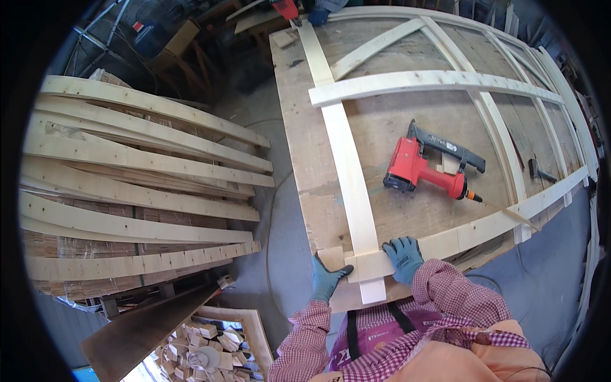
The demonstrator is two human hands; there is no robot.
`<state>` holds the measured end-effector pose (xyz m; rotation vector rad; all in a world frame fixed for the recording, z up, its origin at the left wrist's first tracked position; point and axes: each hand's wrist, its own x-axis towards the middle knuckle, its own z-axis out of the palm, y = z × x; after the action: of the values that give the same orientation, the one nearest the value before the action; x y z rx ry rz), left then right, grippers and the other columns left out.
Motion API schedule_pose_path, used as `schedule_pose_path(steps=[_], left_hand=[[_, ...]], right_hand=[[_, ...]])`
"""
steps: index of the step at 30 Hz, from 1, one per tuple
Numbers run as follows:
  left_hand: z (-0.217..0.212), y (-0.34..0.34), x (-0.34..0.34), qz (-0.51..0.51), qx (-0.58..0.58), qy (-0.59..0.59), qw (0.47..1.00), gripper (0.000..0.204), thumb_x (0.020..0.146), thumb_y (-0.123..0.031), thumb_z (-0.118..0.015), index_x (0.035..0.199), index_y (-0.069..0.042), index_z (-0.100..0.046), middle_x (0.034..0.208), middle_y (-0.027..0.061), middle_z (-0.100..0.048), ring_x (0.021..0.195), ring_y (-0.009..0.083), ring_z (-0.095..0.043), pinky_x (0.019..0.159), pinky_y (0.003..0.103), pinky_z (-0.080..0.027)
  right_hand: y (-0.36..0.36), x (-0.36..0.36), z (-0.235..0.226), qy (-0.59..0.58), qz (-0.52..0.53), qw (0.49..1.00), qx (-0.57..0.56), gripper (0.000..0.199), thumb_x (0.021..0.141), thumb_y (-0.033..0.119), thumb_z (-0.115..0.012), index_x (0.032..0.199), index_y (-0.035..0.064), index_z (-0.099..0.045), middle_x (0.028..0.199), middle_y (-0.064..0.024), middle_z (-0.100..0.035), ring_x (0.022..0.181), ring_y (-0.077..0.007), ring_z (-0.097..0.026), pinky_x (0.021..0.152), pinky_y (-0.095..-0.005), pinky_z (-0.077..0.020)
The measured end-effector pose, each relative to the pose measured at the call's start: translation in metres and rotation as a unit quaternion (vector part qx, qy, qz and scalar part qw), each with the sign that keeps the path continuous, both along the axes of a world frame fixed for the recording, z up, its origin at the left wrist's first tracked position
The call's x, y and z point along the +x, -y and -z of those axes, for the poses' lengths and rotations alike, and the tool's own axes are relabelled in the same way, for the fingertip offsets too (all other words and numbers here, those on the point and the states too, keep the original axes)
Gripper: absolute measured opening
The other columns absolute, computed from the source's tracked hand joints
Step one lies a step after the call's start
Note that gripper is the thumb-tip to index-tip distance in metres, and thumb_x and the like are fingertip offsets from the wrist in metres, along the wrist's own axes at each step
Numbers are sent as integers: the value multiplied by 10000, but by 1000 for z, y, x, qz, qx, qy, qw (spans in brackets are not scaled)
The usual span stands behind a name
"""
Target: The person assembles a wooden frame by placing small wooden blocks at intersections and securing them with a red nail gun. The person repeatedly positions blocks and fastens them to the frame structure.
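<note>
Both gloved hands low in the frame, just left and right of centre.

Left hand [326,278]: blue-grey work glove, forearm in a red-and-white checked sleeve rising from the bottom edge at lower centre. Fingers point up the frame, thumb spread out to the right; palm faces down, hand flat rather than curled. Right hand [403,256]: same kind of glove, slightly higher and to the right of the left one. Fingers splayed and pressed flat, pointing up and left; the wrist bends back into a checked sleeve that drops toward lower right. Neither hand is closed around anything. Elbows bent, both forearms converging upward from the torso at bottom centre.
</note>
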<state>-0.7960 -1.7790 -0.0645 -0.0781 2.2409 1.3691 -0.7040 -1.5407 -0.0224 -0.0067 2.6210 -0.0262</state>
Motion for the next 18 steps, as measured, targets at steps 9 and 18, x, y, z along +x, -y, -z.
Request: schedule_pose_path(steps=[9,18], left_hand=[[-5,-1,-1,-10,42,37,998,979,574,-293,-922,1314,7,-356,1230,173,-539,1125,289,-553,956,375,-478],[-8,1,-3,-31,48,16,998,1001,547,-298,-932,1307,-6,-351,1205,176,-554,1119,303,-559,953,385,-480]], right_hand=[[-1,-2,-1,4,2,1000,-2,718,694,296,-643,1351,122,-409,1222,-85,-445,1152,-262,-404,1001,-449,-249],[4,-1,12,-28,3,1000,10,799,648,311,-673,1370,120,-389,1246,-92,-447,1179,-281,-407,1055,-454,-232]])
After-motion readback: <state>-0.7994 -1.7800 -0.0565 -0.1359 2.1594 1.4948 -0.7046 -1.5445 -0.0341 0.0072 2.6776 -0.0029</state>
